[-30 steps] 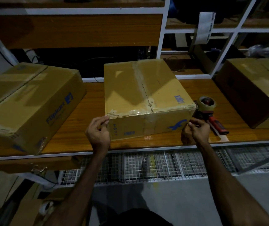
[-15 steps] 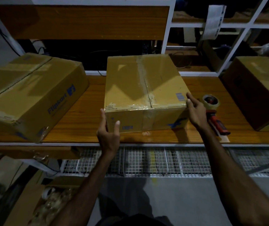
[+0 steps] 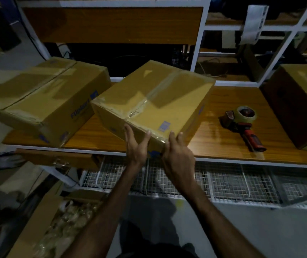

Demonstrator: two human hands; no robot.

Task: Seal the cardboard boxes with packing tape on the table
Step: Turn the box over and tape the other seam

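Fingers (image 3: 130, 135) of both my left hand (image 3: 137, 146) and right hand (image 3: 178, 155) lie straight against the box (image 3: 154, 103) corner, gripping nothing; I'd pivot it slowly, flat on the table (image 3: 221, 140).

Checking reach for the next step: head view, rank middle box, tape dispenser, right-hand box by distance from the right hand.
1. Middle box: right hand touches its near corner.
2. Tape dispenser: on the table, to the right.
3. Right-hand box: far right edge.

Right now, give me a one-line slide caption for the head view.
Both hands, left hand and right hand, hold the taped middle box at its near corner; tape dispenser lies beside it.
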